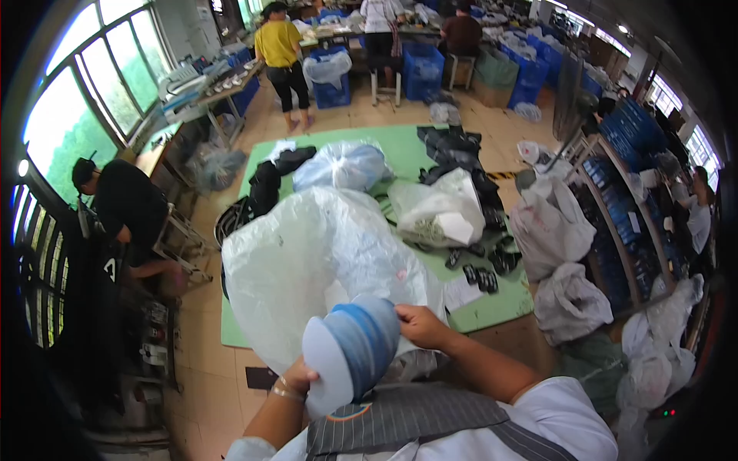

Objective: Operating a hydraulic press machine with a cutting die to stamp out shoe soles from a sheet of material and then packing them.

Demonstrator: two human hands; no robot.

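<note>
Close to my body, I hold a thick roll-like stack of blue and pale, rounded flat pieces [363,346], its flat white end toward the left. My left hand [298,376] grips the lower left edge of that white end. The fingers of my right hand [421,326] are closed on the stack's far right end. Just beyond it, a large open translucent plastic bag [284,246] spreads over the green table [238,330]. What the bag holds is mostly hidden.
Farther back on the table lie a tied bag of pale blue pieces [342,165], a bag with cord-like strips [438,211] and black items [453,146]. White sacks [557,230] and a rack of blue bottles [615,223] stand right. A person [127,207] sits left.
</note>
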